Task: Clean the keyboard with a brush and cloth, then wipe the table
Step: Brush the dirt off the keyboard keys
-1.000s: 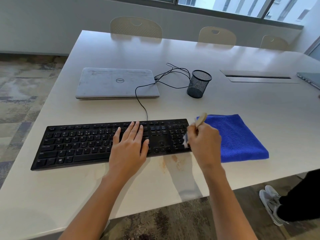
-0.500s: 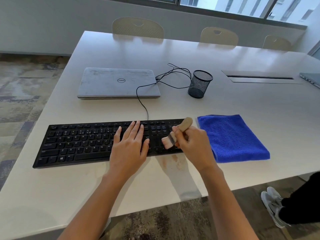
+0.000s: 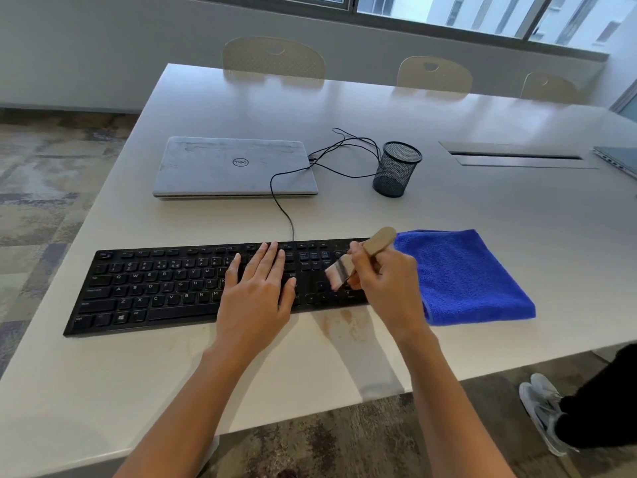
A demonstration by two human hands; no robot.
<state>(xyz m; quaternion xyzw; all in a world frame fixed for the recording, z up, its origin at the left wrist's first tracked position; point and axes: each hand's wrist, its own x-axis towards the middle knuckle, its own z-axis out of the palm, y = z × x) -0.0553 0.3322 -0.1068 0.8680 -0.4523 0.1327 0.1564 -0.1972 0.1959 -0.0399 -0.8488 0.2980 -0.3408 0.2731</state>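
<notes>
The left hand is lying flat on the middle of the black keyboard, fingers straight and together, its grip wide and holding nothing, just pressing down on the keys. Over at the keyboard's right end, the right hand is holding the brush, its grip curled round the pale wooden handle, which is sticking up and away towards the far right. The bristles are angling down to the left over the keys between the main block and the number pad. I cannot tell whether they are touching. The folded blue cloth is lying on the white tabletop just beside the keyboard's right end, partly behind that wrist. A brownish smear is showing on the tabletop right in front of the keyboard. Further back, the keyboard's cable is running to a closed grey laptop, with a black mesh pen cup standing near it.
</notes>
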